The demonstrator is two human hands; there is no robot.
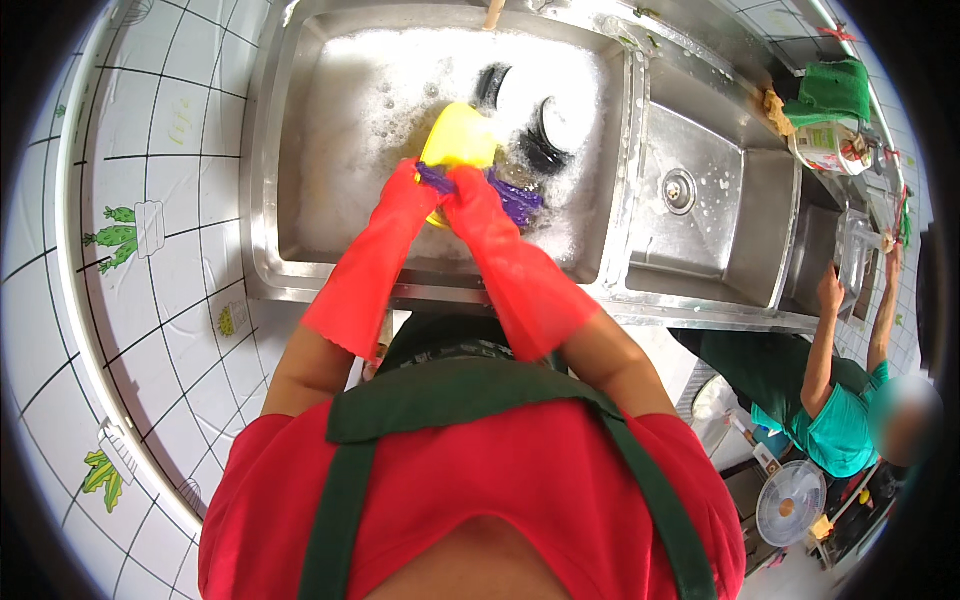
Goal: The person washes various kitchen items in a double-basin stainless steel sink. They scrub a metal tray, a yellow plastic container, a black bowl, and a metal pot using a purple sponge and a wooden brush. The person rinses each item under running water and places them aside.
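Observation:
My left hand (409, 191), in a long red rubber glove, grips the near left side of a yellow plastic dish (459, 139) over the soapy water. A purple cloth (517, 201) is bunched against the dish and trails to the right. My right hand (476, 199), gloved the same way, presses the cloth to the dish beside my left hand. My fingertips are partly hidden. Just beyond, two black dishes (541, 150) poke out of white suds (397, 60) in the stainless steel sink basin (300, 259).
To the right is a second sink basin (697, 247) with a drain (679, 191). A basket (829, 146) with a green cloth (836, 90) stands beyond it. Farther right, a co-worker (832, 435) holds a clear container (851, 259). A tiled wall (172, 180) rises on my left.

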